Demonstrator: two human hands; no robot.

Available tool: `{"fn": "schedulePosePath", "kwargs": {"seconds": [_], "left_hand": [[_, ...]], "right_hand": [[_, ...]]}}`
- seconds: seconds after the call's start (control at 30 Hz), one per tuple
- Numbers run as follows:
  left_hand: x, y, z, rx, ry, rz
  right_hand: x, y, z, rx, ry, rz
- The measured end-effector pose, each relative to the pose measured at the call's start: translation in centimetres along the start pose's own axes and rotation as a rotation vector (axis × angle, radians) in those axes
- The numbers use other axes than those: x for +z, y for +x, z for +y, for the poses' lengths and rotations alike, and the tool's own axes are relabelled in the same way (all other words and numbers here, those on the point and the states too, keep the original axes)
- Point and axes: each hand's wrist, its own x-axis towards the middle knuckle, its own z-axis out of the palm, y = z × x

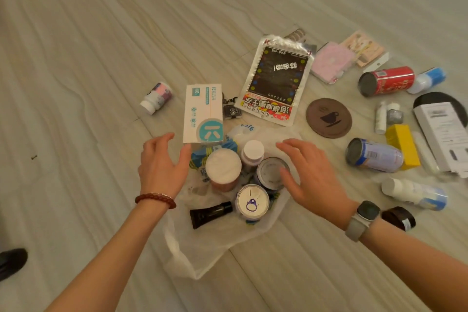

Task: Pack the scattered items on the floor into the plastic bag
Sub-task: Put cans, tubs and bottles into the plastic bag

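Plastic bag (pixel 202 248) lies on the floor (pixel 76 58), mouth spread, between the person's forearms; partly filled. Inside, upright: white-lidded jar (pixel 222 166), small bottle (pixel 252 151), two cans (pixel 252 201); a black tube (pixel 210 213) lies flat at the near edge. White box (pixel 203 115) with a teal logo sits at the bag's far rim; whether it is in or just beside, cannot tell. Left hand (pixel 160 167) and right hand (pixel 310 175) hover either side of the load, fingers spread wide, holding nothing. Step, as judged: between items, or settling the contents. Next move likely calls for a reach right, where most items remain: red can (pixel 387 80), blue can (pixel 374 156), yellow box (pixel 402 145), coaster (pixel 328 118) with a cup motif. Snack pouch (pixel 277 81) bears Chinese print, upside down. Handwritten "9102" near the rim; other labels blurred.
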Motion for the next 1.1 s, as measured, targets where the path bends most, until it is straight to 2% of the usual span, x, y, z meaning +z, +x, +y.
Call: {"fn": "schedulePosePath", "kwargs": {"seconds": [0.07, 0.1, 0.23, 0.3, 0.37, 0.47, 0.6, 0.67, 0.73, 0.83, 0.9, 0.97, 1.1], "left_hand": [[1.1, 2.4, 1.9, 0.032, 0.064, -0.067], [1.9, 3.6, 2.8, 0.035, 0.122, -0.116], [4.8, 7.8, 5.1, -0.054, 0.292, -0.308], [5.9, 8.8, 5.7, -0.109, 0.3, -0.348], [6.8, 9.1, 5.8, -0.138, 0.328, -0.35], [7.4, 9.2, 5.9, -0.145, 0.336, -0.261], [6.8, 9.3, 6.1, -0.151, 0.221, -0.161], [5.7, 9.3, 6.3, -0.096, 0.169, -0.09], [3.8, 8.9, 6.6, -0.012, 0.064, -0.011], [0.1, 6.9, 7.1, 0.107, -0.145, 0.067], [-2.3, 4.5, 7.0, 0.14, -0.206, 0.077], [-3.9, 2.1, 6.2, 0.139, -0.224, 0.073], [-5.3, -1.3, 3.3, 0.076, -0.196, 0.074]], "right_hand": [[-1.0, 1.0, 2.8, 0.15, -0.112, 0.027], [-1.4, 1.3, 4.4, 0.24, -0.193, -0.01], [-1.7, 1.1, 9.4, 0.657, -0.404, -0.33], [-1.1, 0.3, 11.1, 0.74, -0.454, -0.398], [-0.3, -0.3, 12.2, 0.692, -0.551, -0.393], [0.3, -0.5, 12.7, 0.591, -0.657, -0.347], [0.1, -0.4, 12.7, 0.437, -0.744, -0.356], [-0.6, -0.1, 12.0, 0.424, -0.657, -0.23], [-1.3, 0.5, 10.8, 0.455, -0.458, -0.11], [-2.9, 1.1, 7.7, 0.431, -0.095, 0.151], [-4.5, 1.3, 4.9, 0.465, 0.219, 0.316], [-5.6, 1.3, 2.2, 0.456, 0.42, 0.303], [-5.8, 0.8, -2.8, 0.231, 0.578, -0.004]]}}
